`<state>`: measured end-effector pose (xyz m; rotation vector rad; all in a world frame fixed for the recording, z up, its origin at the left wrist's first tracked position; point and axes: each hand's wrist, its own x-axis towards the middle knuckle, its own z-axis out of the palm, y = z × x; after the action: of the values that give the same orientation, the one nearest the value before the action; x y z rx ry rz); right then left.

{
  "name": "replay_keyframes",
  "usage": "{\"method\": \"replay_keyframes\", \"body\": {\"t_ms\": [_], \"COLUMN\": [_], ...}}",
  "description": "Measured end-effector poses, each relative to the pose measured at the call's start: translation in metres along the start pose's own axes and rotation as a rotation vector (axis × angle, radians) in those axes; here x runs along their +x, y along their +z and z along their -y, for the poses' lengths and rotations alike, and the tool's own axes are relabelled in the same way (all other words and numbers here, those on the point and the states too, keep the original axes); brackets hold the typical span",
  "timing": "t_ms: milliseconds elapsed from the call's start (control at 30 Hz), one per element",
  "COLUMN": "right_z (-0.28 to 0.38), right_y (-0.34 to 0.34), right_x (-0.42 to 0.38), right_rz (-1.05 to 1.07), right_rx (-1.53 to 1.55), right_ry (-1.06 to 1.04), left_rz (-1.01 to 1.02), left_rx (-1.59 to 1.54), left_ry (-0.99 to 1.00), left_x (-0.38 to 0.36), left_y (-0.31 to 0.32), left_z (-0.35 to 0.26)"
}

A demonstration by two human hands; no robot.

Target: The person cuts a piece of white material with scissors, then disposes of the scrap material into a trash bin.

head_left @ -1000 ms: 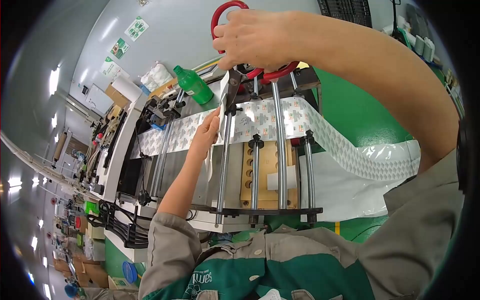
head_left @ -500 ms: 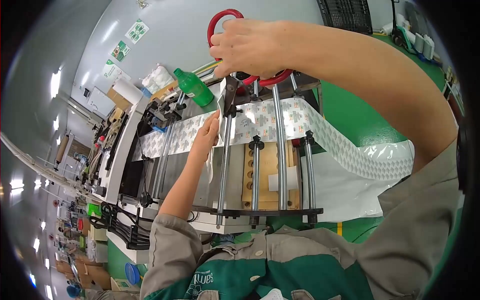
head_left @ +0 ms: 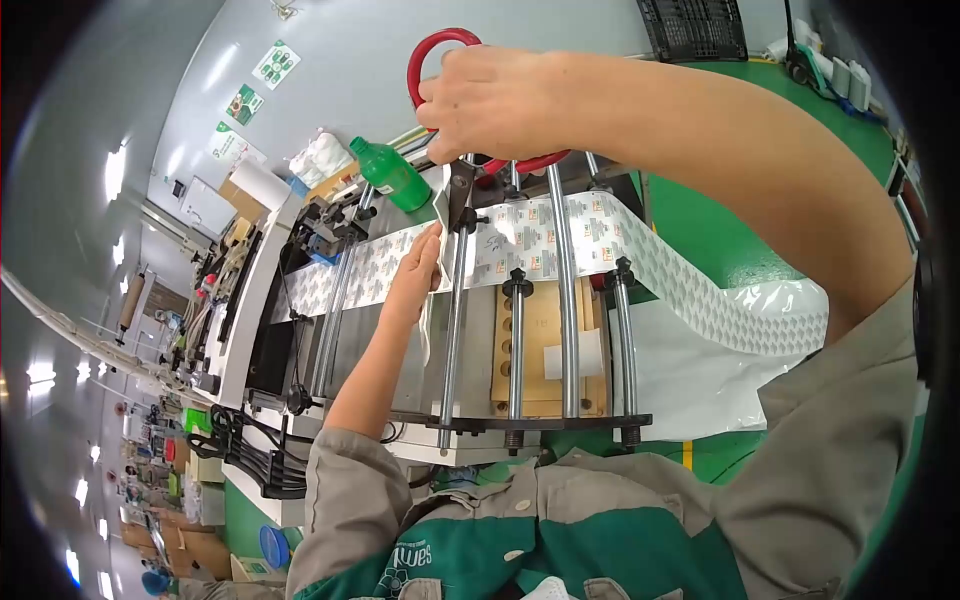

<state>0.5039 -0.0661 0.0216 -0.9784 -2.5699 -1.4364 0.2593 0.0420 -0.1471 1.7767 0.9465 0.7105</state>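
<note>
My right hand [head_left: 500, 105] grips a large pair of scissors with red handles [head_left: 440, 50], one loop showing above the fingers and part of the other below. The dark scissor blades [head_left: 461, 195] point down towards a printed label strip [head_left: 515, 240] lying across the machine. Their tips are hard to make out beside a metal rod. My left hand [head_left: 415, 275] rests on the strip just left of the blades, fingers stretched out and close together. Along its fingertips stands a raised white edge [head_left: 443, 215] of sheet material.
Steel rods [head_left: 567, 330] with black knobs span the machine over a tan block with holes [head_left: 535, 340]. A green bottle [head_left: 390, 175] stands behind the strip. To the right, the strip hangs over white plastic sheeting [head_left: 670, 370]. Black cables [head_left: 245, 450] bunch at the lower left.
My right hand and the scissors have dropped slightly, and the handles look a little closer together. My left hand stays on the strip. The whole view has shifted slightly.
</note>
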Motion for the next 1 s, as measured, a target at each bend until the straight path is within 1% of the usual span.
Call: {"method": "replay_keyframes", "body": {"t_ms": [33, 167, 267, 333, 367, 433, 467, 567, 667, 700, 800, 867, 900, 967, 1000], "right_z": [0.002, 0.008, 0.010, 0.007, 0.008, 0.010, 0.012, 0.021, 0.021, 0.019, 0.016, 0.018, 0.020, 0.024, 0.024], "right_y": [-0.001, 0.007, 0.002, 0.002, 0.003, 0.004, 0.005, 0.012, 0.011, 0.010, 0.007, 0.003, 0.007, 0.013, 0.013], "right_x": [-0.002, 0.000, 0.002, 0.004, 0.004, 0.002, 0.001, 0.006, 0.009, 0.011, 0.013, 0.014, 0.012, 0.009, 0.010], "right_rz": [-0.001, -0.034, 0.021, 0.183, 0.181, 0.099, -0.004, -0.065, -0.082, -0.001, 0.018, 0.086, 0.087, -0.112, -0.111], "right_rx": [-0.046, -0.021, -0.051, 0.055, 0.055, 0.021, 0.001, -0.033, -0.105, -0.043, -0.018, 0.005, 0.006, -0.031, -0.032], "right_ry": [0.002, 0.021, 0.039, 0.051, 0.051, 0.045, 0.009, 0.009, 0.009, -0.002, -0.015, 0.002, 0.003, -0.014, -0.012], "left_rz": [0.020, 0.000, -0.002, 0.012, 0.011, 0.016, -0.004, -0.019, 0.000, -0.004, -0.004, 0.007, 0.011, 0.000, 0.002], "left_rx": [-0.004, -0.006, -0.009, -0.025, -0.024, -0.012, -0.004, 0.005, -0.015, -0.018, -0.041, -0.051, -0.045, -0.036, -0.035], "left_ry": [0.011, -0.001, 0.006, 0.020, 0.020, 0.014, 0.006, -0.012, -0.003, -0.003, -0.017, -0.030, -0.018, -0.029, -0.029], "left_x": [0.002, 0.003, 0.002, 0.002, 0.002, 0.002, 0.001, 0.001, 0.003, 0.000, 0.002, 0.002, 0.002, 0.003, 0.003], "left_y": [-0.003, -0.002, -0.001, -0.001, -0.001, -0.002, -0.001, -0.001, -0.003, -0.001, -0.003, -0.004, -0.003, -0.004, -0.004], "left_z": [0.004, 0.006, 0.006, 0.005, 0.005, 0.005, 0.005, 0.003, 0.008, 0.004, 0.007, 0.008, 0.007, 0.009, 0.008]}}
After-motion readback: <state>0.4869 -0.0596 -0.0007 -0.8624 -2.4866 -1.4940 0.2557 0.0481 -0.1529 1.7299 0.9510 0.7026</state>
